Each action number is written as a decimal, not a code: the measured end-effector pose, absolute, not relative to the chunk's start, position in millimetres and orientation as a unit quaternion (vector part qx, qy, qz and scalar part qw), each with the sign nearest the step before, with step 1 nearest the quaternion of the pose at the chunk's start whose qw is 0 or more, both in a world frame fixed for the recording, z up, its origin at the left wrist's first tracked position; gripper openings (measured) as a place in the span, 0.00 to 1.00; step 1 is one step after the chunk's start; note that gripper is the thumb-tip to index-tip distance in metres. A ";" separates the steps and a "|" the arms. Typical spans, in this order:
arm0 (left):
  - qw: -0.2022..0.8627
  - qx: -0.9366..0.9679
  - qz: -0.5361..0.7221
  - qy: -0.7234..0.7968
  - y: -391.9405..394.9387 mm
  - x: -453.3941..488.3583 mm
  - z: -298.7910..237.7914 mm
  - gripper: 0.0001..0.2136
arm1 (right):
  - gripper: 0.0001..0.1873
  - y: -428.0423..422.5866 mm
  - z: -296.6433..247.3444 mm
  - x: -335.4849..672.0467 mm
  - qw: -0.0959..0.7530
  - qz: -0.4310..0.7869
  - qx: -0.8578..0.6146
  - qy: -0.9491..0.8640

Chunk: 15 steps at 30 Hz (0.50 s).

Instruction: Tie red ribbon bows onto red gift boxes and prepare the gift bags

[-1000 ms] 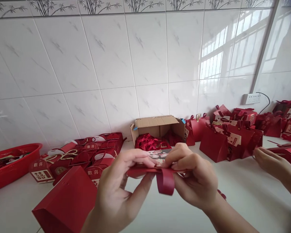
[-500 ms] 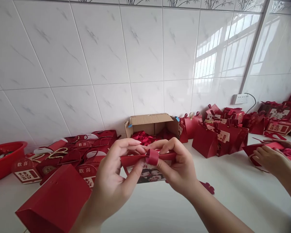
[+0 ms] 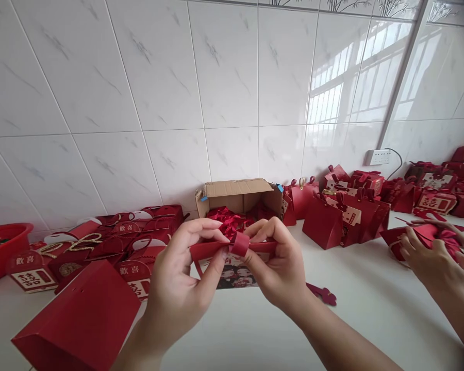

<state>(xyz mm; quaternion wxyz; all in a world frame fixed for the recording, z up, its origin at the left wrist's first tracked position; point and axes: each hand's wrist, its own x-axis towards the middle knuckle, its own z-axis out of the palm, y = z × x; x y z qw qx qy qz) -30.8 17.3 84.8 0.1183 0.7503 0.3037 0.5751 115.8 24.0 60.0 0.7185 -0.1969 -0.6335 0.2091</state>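
Observation:
My left hand (image 3: 189, 278) and my right hand (image 3: 274, 268) hold a red gift box (image 3: 237, 275) between them, in the middle of the view. Its front carries a printed picture of figures. A dark red ribbon loop (image 3: 240, 243) stands at the middle of its top edge. Both hands are closed, thumbs in front and fingers behind, pinching that top edge on either side of the loop. The right fingertips touch the ribbon. What lies behind the edge is hidden by my fingers. A dark red flower-shaped piece (image 3: 325, 294) lies beyond my right forearm.
A plain red box (image 3: 81, 314) stands at front left, before several decorated boxes (image 3: 127, 229) and a red basin (image 3: 7, 247). Against the wall sits an open cardboard box (image 3: 239, 189) with red filling. Red bags (image 3: 325, 221) stand right; another person's hands (image 3: 433, 257) work at far right.
My hands stay pinched at the box's top edge with little movement. The view has shifted slightly. At right, the other person's hands have moved over their red package.

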 end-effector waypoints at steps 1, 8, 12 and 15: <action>0.118 0.750 0.576 0.304 17.5 -31.1 83.9 0.13 | 0.14 23.6 60.0 114.9 0.723 0.210 -0.201 -0.626; 0.151 0.739 0.580 0.307 19.9 -41.3 91.8 0.11 | 0.20 25.8 66.9 134.2 0.620 0.288 -0.292 -0.669; 0.169 0.711 0.603 0.319 23.7 -39.7 92.0 0.12 | 0.24 23.5 69.1 161.8 0.450 0.201 -0.366 -0.789; 0.134 0.738 0.566 0.342 28.2 -33.6 84.5 0.18 | 0.19 24.6 58.1 185.8 0.411 0.161 -0.422 -0.792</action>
